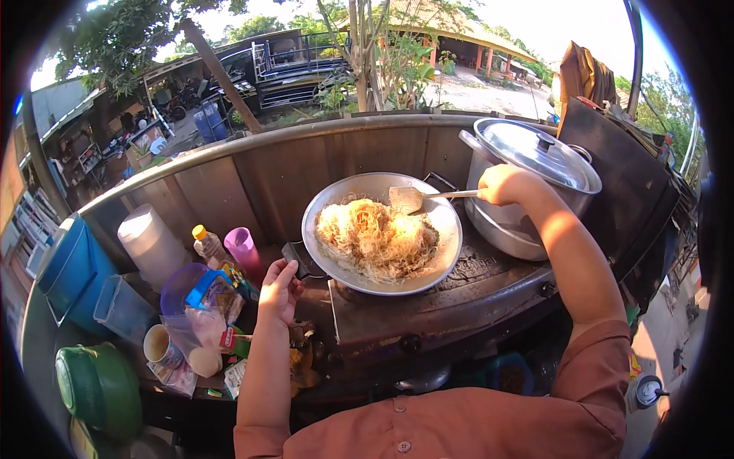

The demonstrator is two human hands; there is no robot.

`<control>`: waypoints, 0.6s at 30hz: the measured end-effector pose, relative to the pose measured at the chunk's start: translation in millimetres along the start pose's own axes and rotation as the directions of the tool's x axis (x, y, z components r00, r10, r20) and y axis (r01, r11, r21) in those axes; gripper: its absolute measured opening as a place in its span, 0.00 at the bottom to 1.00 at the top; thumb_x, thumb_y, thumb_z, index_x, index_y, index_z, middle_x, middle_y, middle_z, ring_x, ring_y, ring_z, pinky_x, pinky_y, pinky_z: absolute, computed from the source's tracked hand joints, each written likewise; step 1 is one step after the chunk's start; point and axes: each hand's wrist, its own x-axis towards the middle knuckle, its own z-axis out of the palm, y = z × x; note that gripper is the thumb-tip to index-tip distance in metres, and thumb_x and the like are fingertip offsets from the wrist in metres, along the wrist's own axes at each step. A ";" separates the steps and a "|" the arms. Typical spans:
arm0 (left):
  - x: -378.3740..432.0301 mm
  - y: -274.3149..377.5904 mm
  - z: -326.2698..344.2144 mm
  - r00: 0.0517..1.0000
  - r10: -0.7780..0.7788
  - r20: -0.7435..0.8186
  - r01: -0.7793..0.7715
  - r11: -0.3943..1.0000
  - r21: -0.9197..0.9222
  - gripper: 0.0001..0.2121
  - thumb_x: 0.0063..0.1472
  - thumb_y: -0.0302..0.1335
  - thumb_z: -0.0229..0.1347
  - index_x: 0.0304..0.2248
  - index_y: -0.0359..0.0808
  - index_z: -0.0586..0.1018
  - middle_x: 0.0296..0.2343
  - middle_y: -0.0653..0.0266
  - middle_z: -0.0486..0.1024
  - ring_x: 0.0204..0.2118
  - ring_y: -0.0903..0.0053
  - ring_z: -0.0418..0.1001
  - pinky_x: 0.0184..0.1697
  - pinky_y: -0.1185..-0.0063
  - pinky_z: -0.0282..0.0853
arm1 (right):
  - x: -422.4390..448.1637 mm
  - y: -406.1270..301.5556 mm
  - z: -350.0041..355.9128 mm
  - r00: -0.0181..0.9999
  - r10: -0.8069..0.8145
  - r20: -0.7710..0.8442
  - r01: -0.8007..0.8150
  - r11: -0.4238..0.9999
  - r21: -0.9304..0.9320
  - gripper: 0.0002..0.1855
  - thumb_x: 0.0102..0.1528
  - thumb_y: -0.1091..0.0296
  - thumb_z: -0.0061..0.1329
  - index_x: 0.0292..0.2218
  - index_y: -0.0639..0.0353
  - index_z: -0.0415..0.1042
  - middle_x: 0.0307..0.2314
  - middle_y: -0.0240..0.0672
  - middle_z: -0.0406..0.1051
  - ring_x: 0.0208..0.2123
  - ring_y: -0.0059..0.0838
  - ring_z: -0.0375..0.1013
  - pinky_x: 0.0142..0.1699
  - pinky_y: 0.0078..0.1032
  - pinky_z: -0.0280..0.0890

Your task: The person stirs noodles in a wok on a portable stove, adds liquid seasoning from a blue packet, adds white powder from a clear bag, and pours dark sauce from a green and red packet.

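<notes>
A wide metal wok [450,252] sits on a gas stove [390,327], holding a heap of thin noodles [373,235] with darker bits around the lower and right edges. My left hand [281,290] grips the wok's black left handle [293,259] between thumb and fingers. My right hand [504,185] is closed around the far end of a metal spatula [406,199]; the spatula's blade rests against the noodles' upper right side, inside the wok. The wok's other handle shows behind its rim.
A large lidded aluminium pot [504,224] stands right of the wok. Leftward are a purple cup [243,249], a yellow-capped bottle [207,244], plastic bags [198,330], a clear container [123,307], a blue bucket [74,269] and green basins [100,390]. A metal wall [275,183] runs behind.
</notes>
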 end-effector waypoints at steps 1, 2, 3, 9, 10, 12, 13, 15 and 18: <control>-0.7 1.0 -4.9 1.000 0.009 -0.018 -0.009 1.000 0.004 0.10 0.54 0.29 0.56 0.34 0.42 0.68 0.17 0.77 0.66 0.18 0.90 0.65 0.22 0.89 0.65 | 4.5 -22.0 -7.5 0.986 0.054 0.158 -0.081 0.982 0.172 0.13 0.50 0.59 0.41 0.33 0.55 0.74 0.19 0.33 0.70 0.19 0.26 0.68 0.26 0.27 0.62; -1.1 1.8 -8.6 0.999 0.017 -0.033 -0.017 1.000 0.009 0.10 0.53 0.29 0.57 0.34 0.42 0.68 0.17 0.78 0.65 0.18 0.90 0.65 0.22 0.89 0.65 | 12.0 -33.4 -4.4 0.988 -0.031 0.149 -0.027 0.927 0.375 0.13 0.50 0.58 0.42 0.32 0.54 0.73 0.14 0.29 0.64 0.12 0.18 0.58 0.18 0.21 0.54; 0.4 1.1 -6.4 1.000 0.015 -0.027 -0.015 1.000 0.017 0.10 0.53 0.29 0.57 0.34 0.42 0.68 0.17 0.78 0.65 0.18 0.90 0.65 0.22 0.89 0.65 | 28.1 -34.4 4.8 0.974 -0.066 0.215 -0.060 0.847 0.528 0.13 0.52 0.58 0.42 0.33 0.55 0.73 0.13 0.28 0.61 0.10 0.18 0.54 0.16 0.20 0.50; -1.7 5.5 -2.4 1.000 0.013 -0.024 -0.011 0.999 0.051 0.11 0.53 0.29 0.57 0.34 0.42 0.69 0.19 0.77 0.68 0.19 0.90 0.65 0.24 0.88 0.65 | 43.6 -36.1 20.8 0.828 -0.478 -0.294 0.552 0.788 0.273 0.14 0.52 0.59 0.42 0.35 0.58 0.72 0.19 0.41 0.69 0.21 0.33 0.69 0.27 0.30 0.62; -5.5 6.7 -8.1 0.999 0.019 -0.045 -0.016 0.999 0.049 0.11 0.53 0.29 0.57 0.34 0.42 0.69 0.20 0.77 0.68 0.19 0.90 0.65 0.24 0.88 0.65 | 11.8 -55.1 -2.7 0.888 -0.423 -0.181 0.456 0.862 0.220 0.14 0.53 0.59 0.40 0.35 0.58 0.72 0.24 0.44 0.71 0.31 0.42 0.71 0.36 0.36 0.63; -4.2 6.8 -4.2 0.999 0.013 -0.034 -0.012 0.999 0.045 0.11 0.53 0.29 0.57 0.34 0.42 0.69 0.20 0.77 0.68 0.19 0.90 0.65 0.24 0.88 0.65 | -42.8 -57.3 -3.0 0.848 -0.416 -0.328 0.457 0.888 0.054 0.13 0.54 0.59 0.39 0.34 0.56 0.72 0.24 0.45 0.71 0.30 0.46 0.70 0.35 0.38 0.63; -4.2 6.5 -4.6 0.999 0.010 -0.034 -0.008 0.999 0.042 0.11 0.53 0.29 0.57 0.34 0.42 0.69 0.20 0.78 0.68 0.19 0.90 0.65 0.24 0.88 0.65 | -70.1 -63.0 -7.3 0.891 -0.359 -0.277 0.385 0.922 0.044 0.13 0.55 0.58 0.38 0.36 0.54 0.71 0.23 0.46 0.70 0.29 0.48 0.70 0.36 0.40 0.63; -4.7 5.6 -8.0 1.000 0.014 -0.021 -0.013 1.000 0.019 0.11 0.53 0.29 0.57 0.34 0.42 0.69 0.20 0.77 0.68 0.19 0.90 0.65 0.24 0.88 0.65 | -100.7 -58.2 5.6 0.884 -0.371 -0.285 0.394 0.919 0.024 0.14 0.56 0.60 0.38 0.41 0.53 0.68 0.21 0.45 0.70 0.26 0.47 0.70 0.33 0.39 0.63; -4.8 3.9 -8.3 1.000 0.004 -0.010 -0.004 1.000 -0.030 0.10 0.53 0.28 0.57 0.34 0.42 0.69 0.20 0.77 0.69 0.20 0.90 0.66 0.24 0.88 0.64 | -145.6 -53.8 16.1 0.921 -0.304 -0.245 0.327 0.943 0.059 0.14 0.55 0.63 0.38 0.42 0.56 0.67 0.18 0.43 0.69 0.23 0.46 0.69 0.29 0.38 0.62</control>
